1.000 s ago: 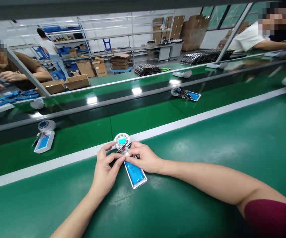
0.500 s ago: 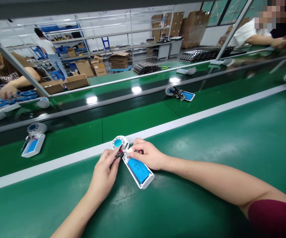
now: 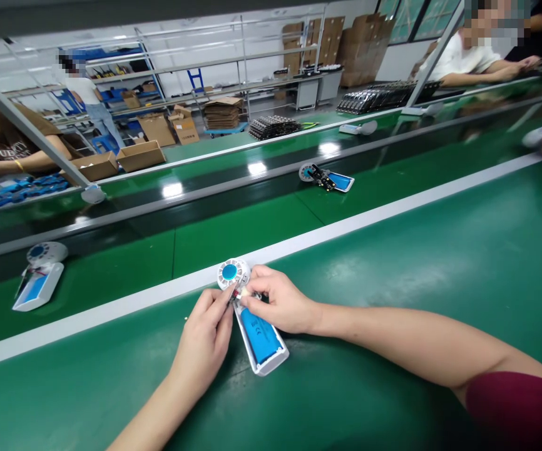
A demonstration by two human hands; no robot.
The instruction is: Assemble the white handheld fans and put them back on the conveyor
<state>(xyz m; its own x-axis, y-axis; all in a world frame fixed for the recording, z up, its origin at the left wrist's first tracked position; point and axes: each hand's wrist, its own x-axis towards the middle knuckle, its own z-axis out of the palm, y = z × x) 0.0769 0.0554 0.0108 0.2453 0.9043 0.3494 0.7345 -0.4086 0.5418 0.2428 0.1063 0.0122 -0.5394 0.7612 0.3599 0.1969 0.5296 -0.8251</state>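
A white handheld fan (image 3: 238, 277) with its handle shell opened lies on the green bench in front of me, its round head pointing away. Inside the handle sits a blue battery (image 3: 260, 338) with dark print. My left hand (image 3: 205, 331), closed, pinches a small dark circuit board (image 3: 234, 294) near the neck, seen almost edge-on. From the other side my right hand (image 3: 283, 302) is closed, thumb and forefinger at a small whitish connector (image 3: 245, 292) beside the board. Fingers hide part of the wires and the neck.
Beyond the white strip (image 3: 125, 305), a green conveyor belt carries an opened fan (image 3: 39, 275) at left and another opened fan (image 3: 326, 178) with its board exposed. Across the line are stacked black boards (image 3: 275, 127), cartons (image 3: 140, 155) and co-workers at both sides.
The fans on the belt have shifted left. The fan in my hands has turned slightly, and the board in my left hand now shows more edge-on. My hands stay close together at the neck.
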